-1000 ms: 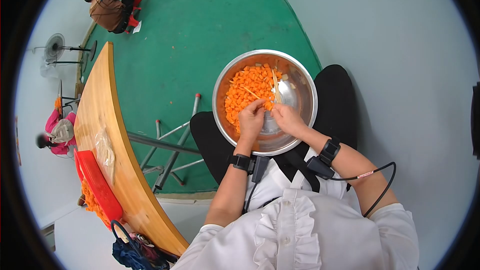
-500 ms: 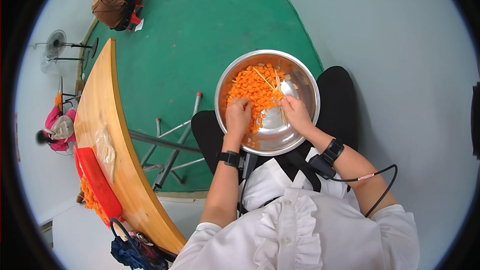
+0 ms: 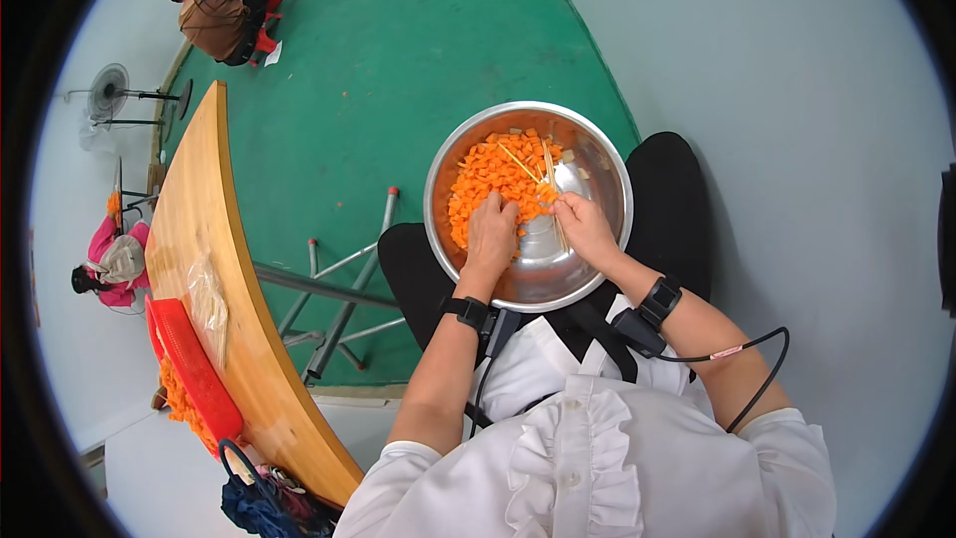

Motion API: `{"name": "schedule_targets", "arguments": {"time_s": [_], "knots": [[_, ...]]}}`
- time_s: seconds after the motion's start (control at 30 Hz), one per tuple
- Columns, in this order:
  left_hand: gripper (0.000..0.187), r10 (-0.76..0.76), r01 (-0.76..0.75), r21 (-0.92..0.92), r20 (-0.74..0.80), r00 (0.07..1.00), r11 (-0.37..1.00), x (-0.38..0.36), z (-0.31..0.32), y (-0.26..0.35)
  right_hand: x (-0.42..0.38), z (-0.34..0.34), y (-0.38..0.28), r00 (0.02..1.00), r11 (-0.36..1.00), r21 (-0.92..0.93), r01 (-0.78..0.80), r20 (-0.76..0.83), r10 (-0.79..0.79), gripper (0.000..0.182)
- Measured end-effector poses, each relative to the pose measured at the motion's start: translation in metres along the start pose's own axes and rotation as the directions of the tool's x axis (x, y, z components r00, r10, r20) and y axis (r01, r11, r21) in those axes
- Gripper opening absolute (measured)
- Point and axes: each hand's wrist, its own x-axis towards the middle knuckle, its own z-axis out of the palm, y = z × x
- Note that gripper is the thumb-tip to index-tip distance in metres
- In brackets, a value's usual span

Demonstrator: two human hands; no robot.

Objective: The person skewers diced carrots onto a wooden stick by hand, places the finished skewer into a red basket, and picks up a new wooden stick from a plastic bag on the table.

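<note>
A steel bowl (image 3: 598, 165) rests on my lap, filled at its left and far side with several orange carrot cubes (image 3: 485, 174). Thin wooden skewers (image 3: 547, 167) lie across the cubes. My left hand (image 3: 493, 234) is down among the cubes at the bowl's near left, fingers curled over some of them. My right hand (image 3: 584, 226) pinches a skewer (image 3: 558, 227) that carries a carrot cube near its far end. Both wrists wear black bands with cables.
A curved wooden table (image 3: 204, 239) stands to my left with a red tray (image 3: 194, 364) of carrot pieces and a plastic bag (image 3: 209, 301). Metal table legs (image 3: 344, 289) cross the green floor. Two people sit far left and far back; a fan (image 3: 110, 95) stands nearby.
My hands parted from a joint pinch, the left dipping into the cubes at the left, then shifting back toward the middle. The right hand kept the skewer and stayed nearly still.
</note>
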Motion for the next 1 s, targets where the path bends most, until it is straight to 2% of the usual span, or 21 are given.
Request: {"name": "schedule_targets", "arguments": {"time_s": [0.17, 0.27, 0.37, 0.4, 0.43, 0.47, 0.57, 0.63, 0.73, 0.8, 1.0], "knots": [[0.011, 0.0, -0.001, 0.085, 0.016, 1.0, 0.996, -0.003, 0.004, -0.002, 0.0, 0.0, -0.002, 1.0, 1.0, 0.002, 0.013, -0.007, -0.013, 0.025], [0.01, 0.015, -0.014, 0.043, -0.019, 1.0, 0.999, -0.004, 0.005, -0.005, -0.001, 0.002, -0.001, 1.0, 1.0, -0.005, 0.008, -0.002, -0.008, 0.025], [0.014, -0.261, 0.236, -0.268, -0.063, 0.963, 0.934, -0.006, 0.002, -0.01, -0.001, 0.002, 0.004, 1.0, 1.0, 0.013, 0.011, 0.023, -0.011, 0.025], [0.015, -0.469, 0.395, -0.566, 0.016, 0.883, 0.724, -0.004, -0.004, -0.01, -0.001, 0.002, 0.001, 0.999, 1.0, 0.021, 0.015, 0.037, -0.015, 0.025], [0.016, -0.621, 0.482, -0.78, 0.156, 0.768, 0.399, -0.001, -0.011, -0.011, -0.003, 0.0, -0.002, 0.998, 0.999, 0.016, 0.028, 0.052, -0.029, 0.024], [0.016, -0.693, 0.478, -0.878, 0.337, 0.638, 0.013, 0.0, -0.018, -0.011, -0.005, -0.001, -0.006, 0.997, 0.999, 0.012, 0.044, 0.071, -0.044, 0.024], [0.022, -0.715, 0.182, -0.935, 0.351, 0.604, -0.305, 0.001, -0.028, -0.012, -0.01, -0.002, -0.025, 0.98, 0.993, -0.08, 0.083, 0.186, -0.067, 0.023], [0.026, -0.755, 0.185, -0.959, 0.284, 0.59, -0.216, 0.003, -0.023, -0.012, -0.012, -0.002, -0.026, 0.966, 0.984, -0.129, 0.124, 0.242, -0.09, 0.022], [0.027, -0.783, 0.202, -0.976, 0.187, 0.593, -0.08, 0.004, -0.015, -0.016, -0.014, -0.004, -0.024, 0.959, 0.971, -0.145, 0.192, 0.239, -0.154, 0.021], [0.026, -0.792, 0.196, -0.979, 0.161, 0.589, -0.053, 0.003, -0.014, -0.018, -0.014, -0.005, -0.024, 0.961, 0.962, -0.159, 0.223, 0.201, -0.19, 0.021], [0.024, -0.807, 0.223, -0.975, 0.116, 0.578, 0.02, 0.001, -0.013, -0.018, -0.015, -0.005, -0.027, 0.957, 0.945, -0.242, 0.221, 0.24, -0.162, 0.021]]}}
